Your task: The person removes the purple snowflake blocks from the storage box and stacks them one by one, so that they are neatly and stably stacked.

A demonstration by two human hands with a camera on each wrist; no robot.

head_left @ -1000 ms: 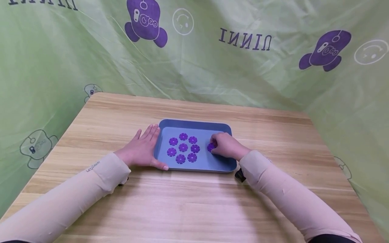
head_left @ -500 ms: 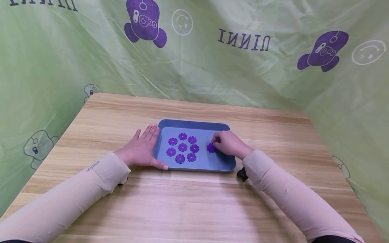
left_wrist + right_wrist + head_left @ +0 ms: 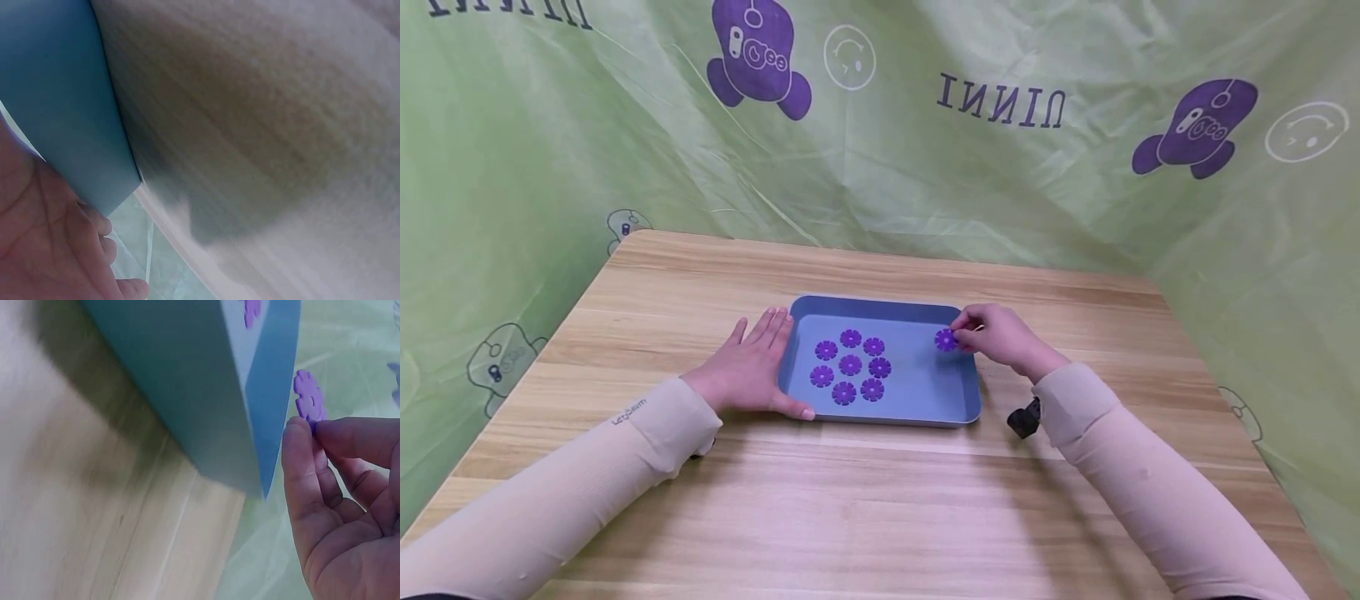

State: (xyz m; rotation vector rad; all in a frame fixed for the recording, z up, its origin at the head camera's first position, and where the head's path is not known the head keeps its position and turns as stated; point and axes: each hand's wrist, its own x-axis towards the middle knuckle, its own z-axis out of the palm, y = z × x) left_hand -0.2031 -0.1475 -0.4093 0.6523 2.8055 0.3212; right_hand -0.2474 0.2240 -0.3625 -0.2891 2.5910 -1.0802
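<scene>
Between thumb and fingertips my right hand pinches a purple notched disc, flower-shaped, above the right end of a blue tray. In the right wrist view the held disc stands on edge, raised above the tray's rim. My left hand lies with fingers spread along the tray's left side, its thumb at the front rim. The left wrist view shows the palm beside the tray's outer wall. Several matching discs lie flat in the tray's left half, a ring around one middle disc.
The tray rests on a wood-grain table. A green printed curtain hangs behind the table and at both sides. A small black device sits under my right wrist.
My right hand has lifted the disc from the tray's floor and carried it right and away from me. The left hand and the other discs keep their places.
</scene>
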